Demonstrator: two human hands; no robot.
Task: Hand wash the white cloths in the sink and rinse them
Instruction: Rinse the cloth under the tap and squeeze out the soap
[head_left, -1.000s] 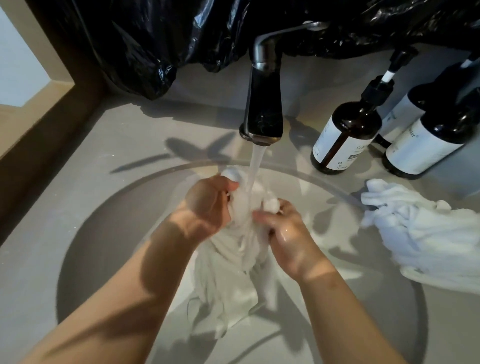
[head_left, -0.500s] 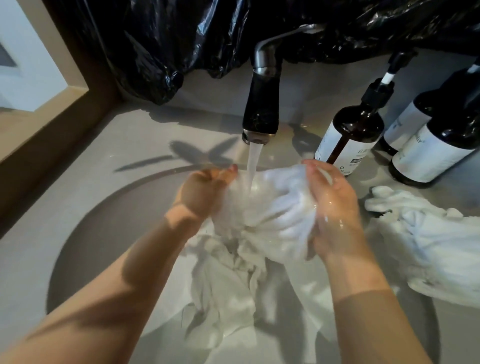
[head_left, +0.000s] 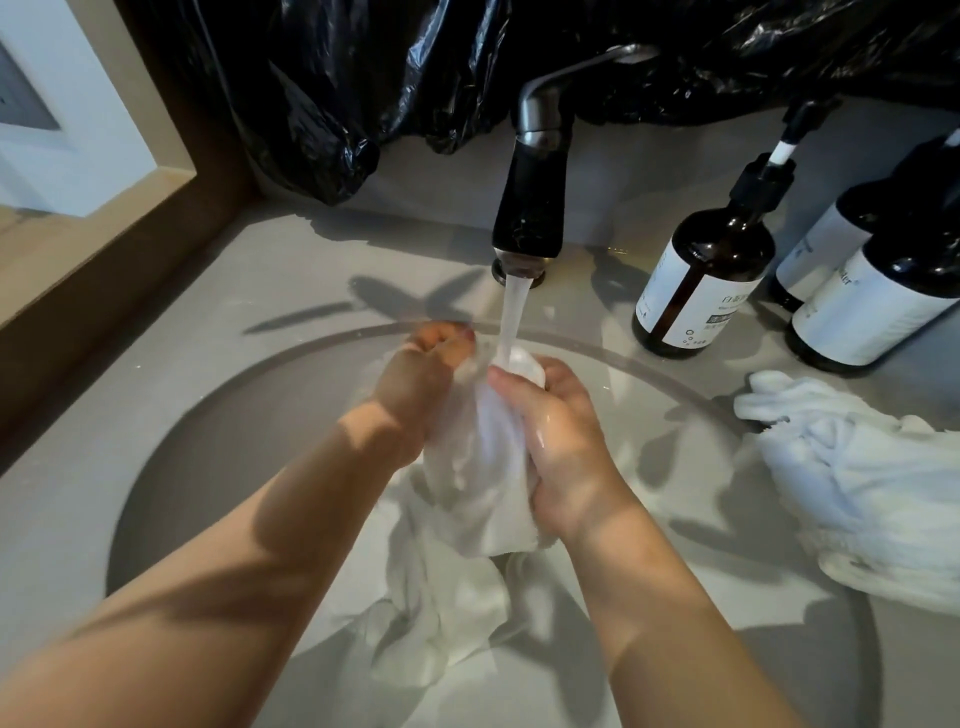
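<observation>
I am seeing both hands clenching a wet, limp white cloth (head_left: 478, 467) bunched into a roll over the smooth, round grey sink (head_left: 218, 467), the left hand (head_left: 415, 384) gripping its upper left side and the glistening right hand (head_left: 566, 447) wrapping its right side. Its long axis is running up toward the glossy black faucet (head_left: 530, 208), top end under the water stream (head_left: 511, 317), crumpled tail trailing into the basin. A fluffy white towel (head_left: 857, 478) is lying heaped beside dark glass pump bottles (head_left: 701, 280).

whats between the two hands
In the head view, the bunched cloth sits between the left hand and right hand, with water landing on its top.
</observation>
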